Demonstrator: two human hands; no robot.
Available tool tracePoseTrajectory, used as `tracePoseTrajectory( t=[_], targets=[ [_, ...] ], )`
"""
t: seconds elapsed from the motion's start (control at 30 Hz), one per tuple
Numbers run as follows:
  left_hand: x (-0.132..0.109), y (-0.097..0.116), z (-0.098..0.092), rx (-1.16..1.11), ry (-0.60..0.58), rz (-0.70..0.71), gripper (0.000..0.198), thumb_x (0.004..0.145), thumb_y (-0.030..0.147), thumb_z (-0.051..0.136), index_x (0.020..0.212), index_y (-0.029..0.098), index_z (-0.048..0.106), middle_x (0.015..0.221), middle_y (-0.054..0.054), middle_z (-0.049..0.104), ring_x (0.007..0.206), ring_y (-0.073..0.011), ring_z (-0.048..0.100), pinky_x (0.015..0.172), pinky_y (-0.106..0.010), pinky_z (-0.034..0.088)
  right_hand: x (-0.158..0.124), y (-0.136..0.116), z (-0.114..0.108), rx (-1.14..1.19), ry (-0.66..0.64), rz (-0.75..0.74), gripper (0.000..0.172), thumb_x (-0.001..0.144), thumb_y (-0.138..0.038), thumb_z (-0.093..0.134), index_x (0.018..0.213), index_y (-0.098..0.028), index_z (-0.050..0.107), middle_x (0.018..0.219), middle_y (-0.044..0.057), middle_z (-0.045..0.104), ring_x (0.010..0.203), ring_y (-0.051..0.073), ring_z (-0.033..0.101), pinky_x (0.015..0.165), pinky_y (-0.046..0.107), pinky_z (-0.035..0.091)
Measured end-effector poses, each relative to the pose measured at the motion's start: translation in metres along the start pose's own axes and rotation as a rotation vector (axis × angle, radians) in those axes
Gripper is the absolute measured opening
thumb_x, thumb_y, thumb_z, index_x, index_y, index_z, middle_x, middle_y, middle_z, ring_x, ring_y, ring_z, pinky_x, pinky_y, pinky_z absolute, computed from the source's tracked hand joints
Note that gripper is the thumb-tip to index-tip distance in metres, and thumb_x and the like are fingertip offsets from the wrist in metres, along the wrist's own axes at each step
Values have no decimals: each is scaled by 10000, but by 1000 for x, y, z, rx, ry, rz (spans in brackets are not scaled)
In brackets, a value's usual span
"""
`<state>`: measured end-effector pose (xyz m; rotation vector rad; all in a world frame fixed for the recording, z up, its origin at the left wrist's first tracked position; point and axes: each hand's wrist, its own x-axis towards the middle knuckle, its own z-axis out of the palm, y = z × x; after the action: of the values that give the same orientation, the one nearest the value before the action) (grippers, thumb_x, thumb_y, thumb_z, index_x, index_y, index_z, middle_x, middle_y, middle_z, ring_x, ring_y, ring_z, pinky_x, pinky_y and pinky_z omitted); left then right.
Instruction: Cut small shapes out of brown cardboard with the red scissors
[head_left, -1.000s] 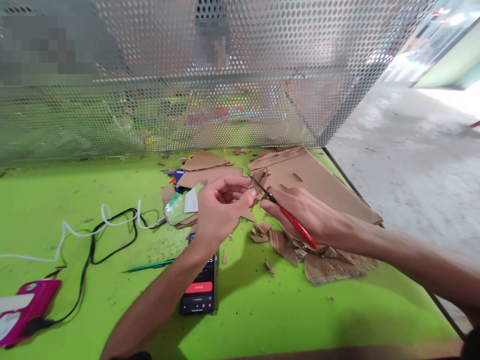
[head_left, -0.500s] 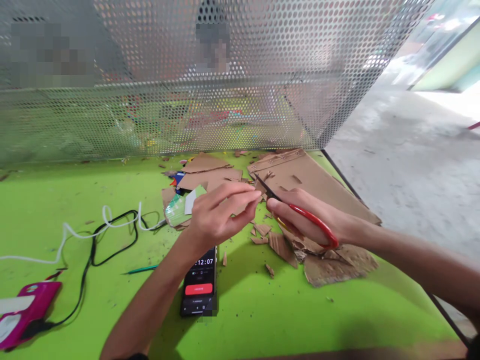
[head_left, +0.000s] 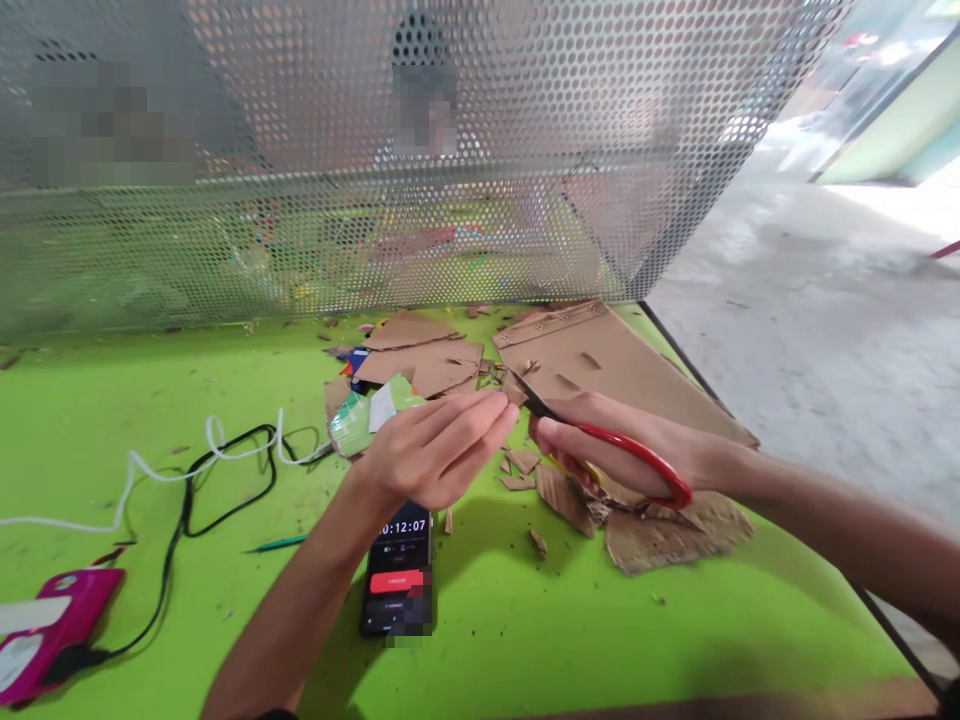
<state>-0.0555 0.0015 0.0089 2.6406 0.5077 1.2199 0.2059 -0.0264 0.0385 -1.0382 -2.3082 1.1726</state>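
Observation:
My left hand point(head_left: 442, 450) is closed in a pinch, its fingertips on a small piece of cardboard point(head_left: 514, 387). My right hand point(head_left: 607, 440) grips a pair of scissors point(head_left: 637, 455) with red and yellow handles. The dark blades point up and left, right by the cardboard at my left fingertips; whether they touch it I cannot tell. Behind the hands lie a large flat cardboard sheet point(head_left: 637, 375) and smaller cardboard pieces point(head_left: 420, 362). Torn cardboard point(head_left: 675, 535) and scraps point(head_left: 562, 497) lie below my right hand.
A phone point(head_left: 396, 580) showing a timer lies under my left wrist. On the left are a pink phone point(head_left: 82, 610), a black cable point(head_left: 176, 540), a white cord point(head_left: 127, 490) and a green pen-like stick point(head_left: 277, 545). A perforated metal screen point(head_left: 487, 230) stands along the back of the green table point(head_left: 525, 640).
My left fingers have drawn closer together, and the small cardboard piece now shows above their tips. The scissors have shifted slightly down, with their tip near that piece.

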Motion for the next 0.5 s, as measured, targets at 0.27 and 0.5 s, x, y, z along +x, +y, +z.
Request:
tracePoseTrajectory(
  t=[0.27,0.5],
  targets=[
    [-2,-1,-3,432,228,159,291,855,160,815,1108,300,785,1128,-15,822,889,-173,808,759,-237,661,-14,15,-12,171,-129,88,546,1106,-593,344,908,-165,617,759,53,689,668,164,656,669,293,526],
    [9,-9,4,132,317,43,229,831,80,802,993,239,770,1001,0,828,853,-133,789,794,-236,658,-16,19,-16,64,104,41,399,1086,-495,487,857,-192,612,713,14,663,617,144,629,633,276,505]
  ],
)
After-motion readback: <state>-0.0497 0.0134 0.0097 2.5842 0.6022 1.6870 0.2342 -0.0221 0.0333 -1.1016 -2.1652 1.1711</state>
